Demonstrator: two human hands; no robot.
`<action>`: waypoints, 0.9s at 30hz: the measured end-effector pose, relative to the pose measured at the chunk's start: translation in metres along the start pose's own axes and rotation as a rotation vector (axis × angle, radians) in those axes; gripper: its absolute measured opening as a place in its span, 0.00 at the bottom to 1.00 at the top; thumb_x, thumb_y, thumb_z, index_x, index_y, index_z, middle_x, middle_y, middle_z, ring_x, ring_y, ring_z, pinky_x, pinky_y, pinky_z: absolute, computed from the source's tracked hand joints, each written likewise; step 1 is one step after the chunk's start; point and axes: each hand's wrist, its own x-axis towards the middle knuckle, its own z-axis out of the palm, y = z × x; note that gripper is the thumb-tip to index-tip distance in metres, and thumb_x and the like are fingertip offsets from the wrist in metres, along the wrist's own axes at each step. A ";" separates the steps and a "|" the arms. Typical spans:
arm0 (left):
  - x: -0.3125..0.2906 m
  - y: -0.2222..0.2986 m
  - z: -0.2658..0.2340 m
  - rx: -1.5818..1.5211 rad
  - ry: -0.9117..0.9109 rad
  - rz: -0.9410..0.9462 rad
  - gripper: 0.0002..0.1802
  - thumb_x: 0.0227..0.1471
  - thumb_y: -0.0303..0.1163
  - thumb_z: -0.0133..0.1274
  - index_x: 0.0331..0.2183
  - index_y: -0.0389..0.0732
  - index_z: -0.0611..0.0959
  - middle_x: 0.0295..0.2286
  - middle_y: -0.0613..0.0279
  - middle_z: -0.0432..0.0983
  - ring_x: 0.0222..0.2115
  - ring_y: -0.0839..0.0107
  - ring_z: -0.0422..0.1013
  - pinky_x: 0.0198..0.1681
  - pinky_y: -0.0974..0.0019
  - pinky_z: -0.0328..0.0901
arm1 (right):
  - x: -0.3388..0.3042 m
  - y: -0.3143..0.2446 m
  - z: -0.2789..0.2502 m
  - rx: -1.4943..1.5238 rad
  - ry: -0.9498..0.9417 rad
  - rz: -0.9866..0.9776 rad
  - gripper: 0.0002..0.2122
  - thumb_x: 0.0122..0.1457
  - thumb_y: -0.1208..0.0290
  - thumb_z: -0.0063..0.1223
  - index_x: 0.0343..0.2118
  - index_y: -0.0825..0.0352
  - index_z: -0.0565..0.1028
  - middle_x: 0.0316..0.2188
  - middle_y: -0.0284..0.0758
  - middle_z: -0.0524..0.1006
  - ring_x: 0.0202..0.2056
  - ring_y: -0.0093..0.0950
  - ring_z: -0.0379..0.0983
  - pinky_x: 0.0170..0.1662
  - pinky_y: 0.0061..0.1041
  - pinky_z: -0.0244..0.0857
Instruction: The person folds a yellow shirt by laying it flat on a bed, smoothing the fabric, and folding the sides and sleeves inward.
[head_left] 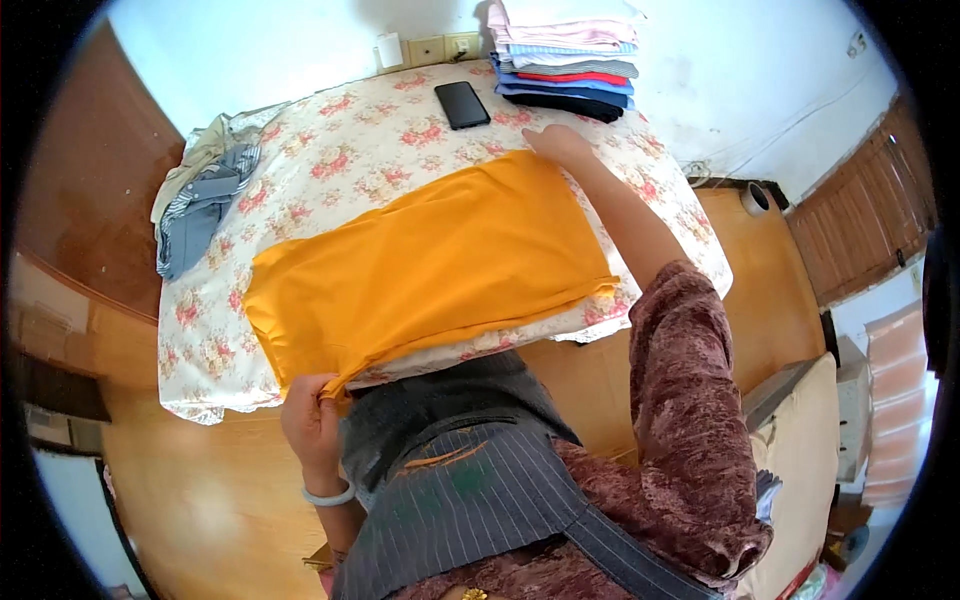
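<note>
A yellow-orange garment (430, 260) lies spread flat and folded lengthwise across the bed-like table, its exact kind hidden by the folding. At its near left corner, my left hand (312, 415) is closed, pinching the fabric edge between thumb and fingers. My right arm reaches across to the far right corner, where my right hand (562, 147) rests by the fabric's edge. One finger there stretches out to the left; the other fingers are partly hidden beneath the hand.
A floral cloth (390, 130) covers the table. On it are a black phone (462, 105), a stack of folded clothes (570, 60) at the far right, and rumpled grey garments (205, 205) hanging over the left edge. A roll of tape (755, 199) sits on the floor at right.
</note>
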 end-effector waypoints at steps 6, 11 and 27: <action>-0.008 -0.008 0.004 -0.035 0.009 -0.021 0.07 0.50 0.24 0.49 0.34 0.36 0.79 0.28 0.52 0.75 0.30 0.57 0.73 0.35 0.63 0.66 | 0.028 0.015 0.029 -0.085 0.012 -0.201 0.23 0.55 0.53 0.47 0.35 0.73 0.80 0.40 0.52 0.77 0.43 0.46 0.74 0.48 0.39 0.67; -0.012 -0.018 0.003 -0.060 -0.012 -0.049 0.08 0.49 0.23 0.49 0.34 0.36 0.79 0.28 0.52 0.75 0.31 0.56 0.73 0.35 0.62 0.66 | -0.004 0.037 0.004 0.078 0.048 0.014 0.20 0.53 0.58 0.48 0.40 0.71 0.78 0.44 0.49 0.76 0.47 0.46 0.72 0.51 0.39 0.65; 0.034 -0.007 -0.004 0.013 0.035 0.047 0.07 0.58 0.27 0.48 0.33 0.33 0.78 0.26 0.58 0.71 0.26 0.70 0.66 0.30 0.72 0.61 | -0.182 0.081 -0.053 0.399 -0.271 -0.433 0.11 0.52 0.66 0.62 0.36 0.66 0.79 0.32 0.33 0.79 0.36 0.24 0.73 0.42 0.25 0.66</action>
